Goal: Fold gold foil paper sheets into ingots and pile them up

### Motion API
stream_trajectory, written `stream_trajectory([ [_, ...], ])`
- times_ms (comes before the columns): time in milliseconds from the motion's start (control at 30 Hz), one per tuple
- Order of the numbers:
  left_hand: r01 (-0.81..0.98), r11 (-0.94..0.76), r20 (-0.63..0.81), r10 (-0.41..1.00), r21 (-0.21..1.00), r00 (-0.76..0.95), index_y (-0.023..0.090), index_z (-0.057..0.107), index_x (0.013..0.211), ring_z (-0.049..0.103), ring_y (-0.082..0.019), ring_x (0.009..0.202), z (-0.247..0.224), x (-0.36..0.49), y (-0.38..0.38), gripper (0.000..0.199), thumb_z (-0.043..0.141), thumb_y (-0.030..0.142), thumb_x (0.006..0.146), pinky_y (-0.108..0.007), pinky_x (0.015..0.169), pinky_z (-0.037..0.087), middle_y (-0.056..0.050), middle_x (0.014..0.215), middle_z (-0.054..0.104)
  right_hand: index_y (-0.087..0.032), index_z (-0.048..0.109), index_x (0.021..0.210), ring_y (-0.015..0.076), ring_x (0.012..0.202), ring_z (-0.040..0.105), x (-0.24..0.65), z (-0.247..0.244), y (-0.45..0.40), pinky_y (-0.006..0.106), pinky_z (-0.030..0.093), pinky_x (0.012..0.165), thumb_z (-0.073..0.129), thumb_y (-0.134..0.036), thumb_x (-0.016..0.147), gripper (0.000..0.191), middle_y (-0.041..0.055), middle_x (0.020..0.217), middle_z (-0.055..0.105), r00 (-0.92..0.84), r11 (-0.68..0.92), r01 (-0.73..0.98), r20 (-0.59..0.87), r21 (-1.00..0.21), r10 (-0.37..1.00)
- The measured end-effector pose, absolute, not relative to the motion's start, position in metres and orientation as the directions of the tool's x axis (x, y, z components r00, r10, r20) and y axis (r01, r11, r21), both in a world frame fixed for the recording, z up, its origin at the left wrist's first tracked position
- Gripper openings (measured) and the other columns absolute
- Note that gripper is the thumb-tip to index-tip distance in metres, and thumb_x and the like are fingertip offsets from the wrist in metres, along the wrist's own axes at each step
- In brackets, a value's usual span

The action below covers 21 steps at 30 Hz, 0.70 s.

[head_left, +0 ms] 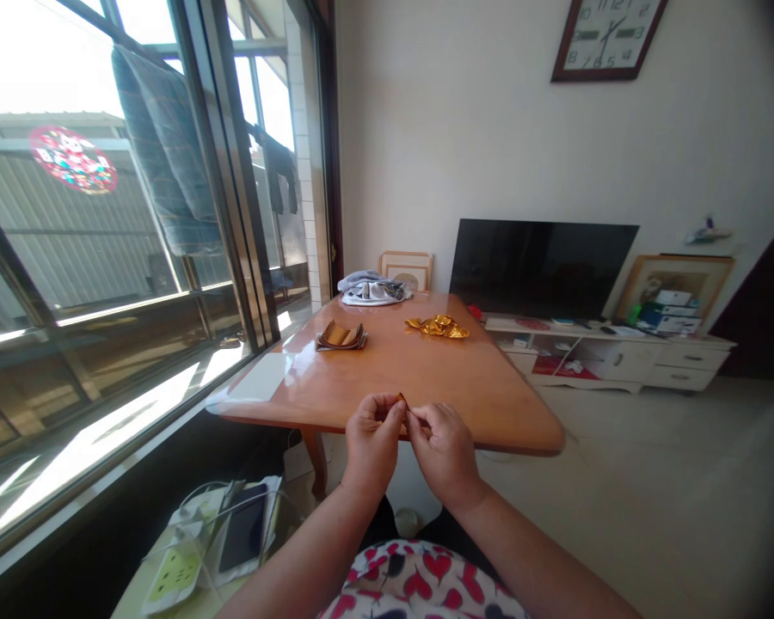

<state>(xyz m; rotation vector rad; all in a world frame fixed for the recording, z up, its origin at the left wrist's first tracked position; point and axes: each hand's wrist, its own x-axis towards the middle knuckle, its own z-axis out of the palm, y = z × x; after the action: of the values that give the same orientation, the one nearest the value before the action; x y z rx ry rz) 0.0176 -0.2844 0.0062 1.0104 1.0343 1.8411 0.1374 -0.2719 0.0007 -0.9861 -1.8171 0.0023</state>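
My left hand and my right hand meet above the near edge of the wooden table. Thumbs and fingertips of both are closed in a pinch. Between them is a small piece of gold paper; only its tip shows, the fingers hide the rest. Farther up the table on the left lies a curled stack of paper sheets, brown and gold. To its right sits a heap of shiny folded gold paper pieces.
A pile of folded cloth lies at the table's far end. At lower left, a stand holds a power strip, cables and a phone. Windows run along the left. Beyond stand a television and a low white cabinet.
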Motion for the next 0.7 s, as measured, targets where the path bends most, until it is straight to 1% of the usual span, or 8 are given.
stream_trajectory([
  [167, -0.23, -0.373, 0.268, 0.883, 0.899, -0.386, 0.015, 0.068, 0.086, 0.064, -0.014, 0.072, 0.0047, 0.0179, -0.2842, 0.024, 0.081, 0.031, 0.073, -0.023, 0.065, 0.052, -0.003, 0.079, 0.069, -0.023, 0.065, 0.083, 0.0208, 0.078, 0.059, 0.1376, -0.0005, -0.271, 0.032, 0.043, 0.072, 0.057, -0.026, 0.095, 0.016, 0.0039, 0.079, 0.068, -0.141, 0.663, 0.618, 0.77, -0.423, 0.622],
  [433, -0.23, -0.363, 0.262, 0.89, 0.903, -0.373, 0.017, 0.062, 0.085, 0.064, -0.013, 0.068, 0.0045, 0.0178, -0.2841, 0.025, 0.08, 0.032, 0.075, -0.023, 0.062, 0.052, -0.001, 0.076, 0.067, -0.022, 0.065, 0.083, 0.0206, 0.078, 0.059, 0.1377, -0.0012, -0.2718, 0.032, 0.043, 0.072, 0.057, -0.026, 0.096, 0.016, 0.0038, 0.079, 0.068, -0.145, 0.659, 0.623, 0.766, -0.421, 0.627],
  [700, -0.259, -0.339, 0.23, 0.899, 0.905, -0.373, 0.016, 0.064, 0.084, 0.063, -0.014, 0.067, 0.0069, 0.0197, -0.2851, 0.028, 0.082, 0.033, 0.071, -0.024, 0.062, 0.052, -0.001, 0.076, 0.067, -0.022, 0.065, 0.082, 0.0207, 0.078, 0.059, 0.1379, -0.0019, -0.2721, 0.031, 0.043, 0.072, 0.055, -0.026, 0.096, 0.018, 0.0042, 0.078, 0.068, -0.143, 0.661, 0.626, 0.772, -0.414, 0.619],
])
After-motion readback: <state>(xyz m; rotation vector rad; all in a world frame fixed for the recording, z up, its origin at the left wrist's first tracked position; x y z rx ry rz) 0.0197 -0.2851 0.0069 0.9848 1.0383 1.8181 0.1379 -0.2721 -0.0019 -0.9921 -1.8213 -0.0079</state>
